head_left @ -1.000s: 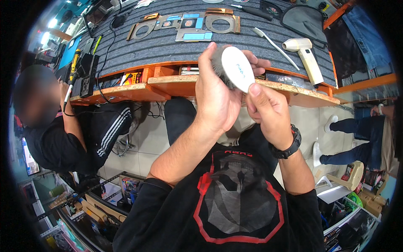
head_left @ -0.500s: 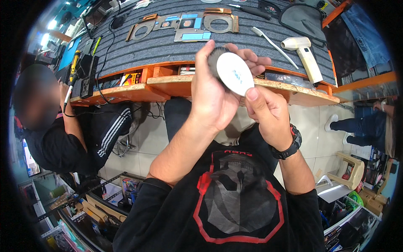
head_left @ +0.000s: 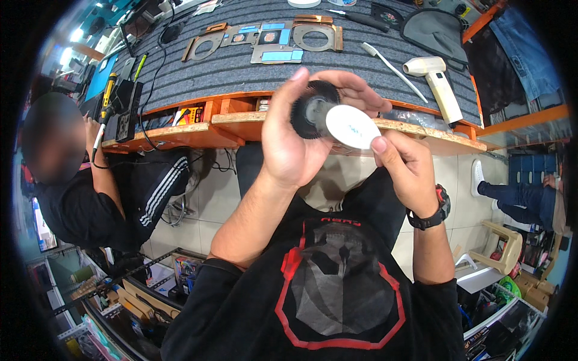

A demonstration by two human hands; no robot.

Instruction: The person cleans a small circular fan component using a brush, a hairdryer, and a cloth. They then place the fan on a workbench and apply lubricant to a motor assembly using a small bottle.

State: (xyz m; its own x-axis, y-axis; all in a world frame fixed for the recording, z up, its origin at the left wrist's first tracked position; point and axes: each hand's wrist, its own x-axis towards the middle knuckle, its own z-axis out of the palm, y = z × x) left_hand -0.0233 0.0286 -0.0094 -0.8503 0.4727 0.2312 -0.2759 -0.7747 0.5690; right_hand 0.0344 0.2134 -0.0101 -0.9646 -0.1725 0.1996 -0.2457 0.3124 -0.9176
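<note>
So, here's the black fan impeller [head_left: 314,109], out by the near edge of the workbench [head_left: 241,123], cupped in the left hand [head_left: 289,144], thumb on its left, fingers curved loosely around its far side. It looks light, and those thin blades should be brittle, so the smooth central hub or a gentle rim grip is the safe hold. Over its near right side comes a white oval-backed brush [head_left: 352,127], pinched at its right tip by the right hand [head_left: 409,168], thumb on top; stiff back, soft bristles by the look of it, and slick enough to twist. Now, what's hidden: the bristle side is mostly blurred or turned away, so contact with the blades can't be called; the right fingers' undersides are out of sight too. Farther out, a heatsink assembly [head_left: 269,37] lies on the mat, a toothbrush [head_left: 395,72] right of it, and a white round object [head_left: 304,2] is cut off at the far edge.
</note>
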